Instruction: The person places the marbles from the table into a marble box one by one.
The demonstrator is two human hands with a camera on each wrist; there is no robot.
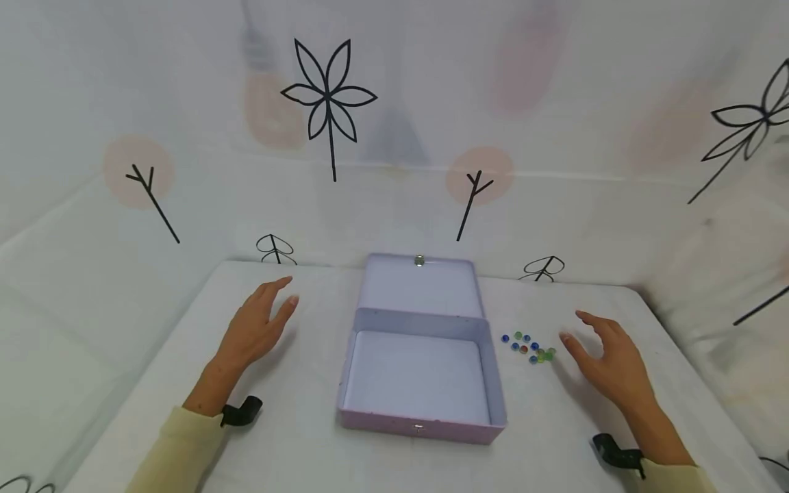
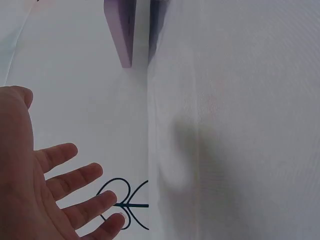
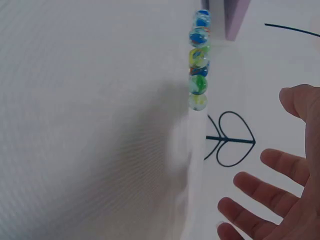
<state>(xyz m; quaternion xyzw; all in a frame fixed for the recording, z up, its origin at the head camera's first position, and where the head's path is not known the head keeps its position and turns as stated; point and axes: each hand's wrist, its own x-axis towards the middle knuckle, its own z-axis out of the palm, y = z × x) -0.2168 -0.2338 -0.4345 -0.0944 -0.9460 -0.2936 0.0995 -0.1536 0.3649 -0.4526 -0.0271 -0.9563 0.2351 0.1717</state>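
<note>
A lilac metal box [image 1: 425,426] sits mid-table with its lid [image 1: 422,284] folded back and nothing inside. Just right of it lies a loose cluster of glass marbles [image 1: 535,347], blue, green, yellowish and reddish; the right wrist view shows these marbles [image 3: 198,60] lined up edge-on. My left hand [image 1: 251,329] hovers left of the box, fingers spread and holding nothing. To the right of the marbles is my right hand [image 1: 613,359], held over the table with parted fingers and an unfilled grasp. Neither hand touches the box or the marbles.
A white cloth covers the table [image 1: 296,438]. Behind it and at the sides hangs a pale curtain [image 1: 394,205] printed with dark flower and twig outlines. Dark wrist-worn camera mounts [image 1: 242,411] sit below each hand.
</note>
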